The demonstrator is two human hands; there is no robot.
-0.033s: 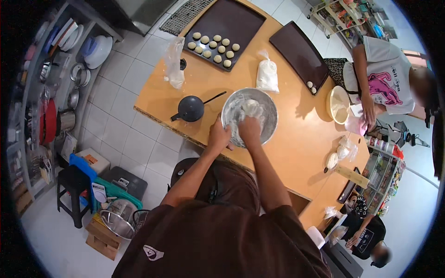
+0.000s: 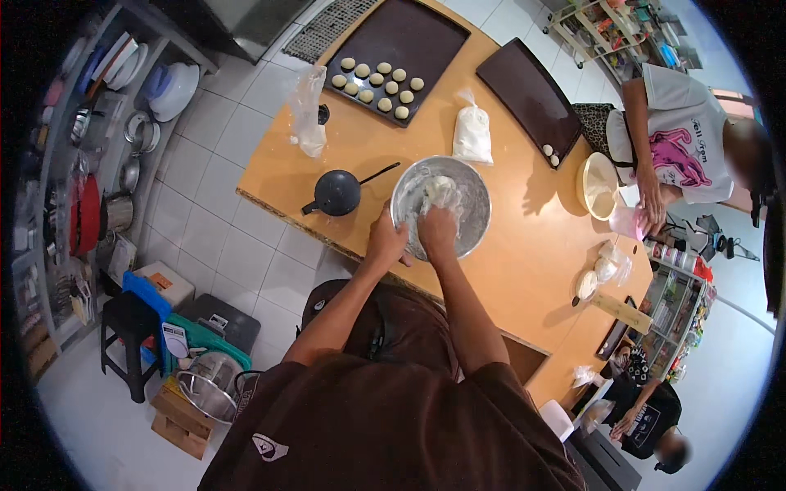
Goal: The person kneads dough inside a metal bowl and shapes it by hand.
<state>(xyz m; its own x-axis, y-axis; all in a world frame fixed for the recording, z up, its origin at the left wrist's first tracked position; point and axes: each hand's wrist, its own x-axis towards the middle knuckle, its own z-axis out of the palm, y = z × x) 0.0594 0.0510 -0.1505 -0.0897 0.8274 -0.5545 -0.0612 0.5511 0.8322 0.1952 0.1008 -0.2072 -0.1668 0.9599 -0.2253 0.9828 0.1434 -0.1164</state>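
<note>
A metal mixing bowl [image 2: 483, 225] stands near the front edge of the table. Gripping its left rim is my left hand [image 2: 387, 236], the fingers partly hidden behind the bowl's side. My right hand [image 2: 439, 219] reaches down inside, its floury fingers pressed into pale dough [image 2: 442, 186]. White flour coats the bowl's inner wall. Left of the bowl lies a dark round strainer-like vessel with a long handle [image 2: 337, 193]. Beyond the bowl stands a tied clear bag of white powder [image 2: 472, 135].
A dark baking tray [image 2: 401, 37] carries several dough balls; another tray [image 2: 524, 90] has a couple. A crumpled plastic bag [image 2: 308, 114] lies at left. At right a person [image 2: 679, 139] works beside a cream bowl [image 2: 585, 186]. Another person [image 2: 655, 417] is farther right.
My right hand has shifted slightly left within the bowl, and the dough has moved with its fingers. My left hand keeps its hold on the rim.
</note>
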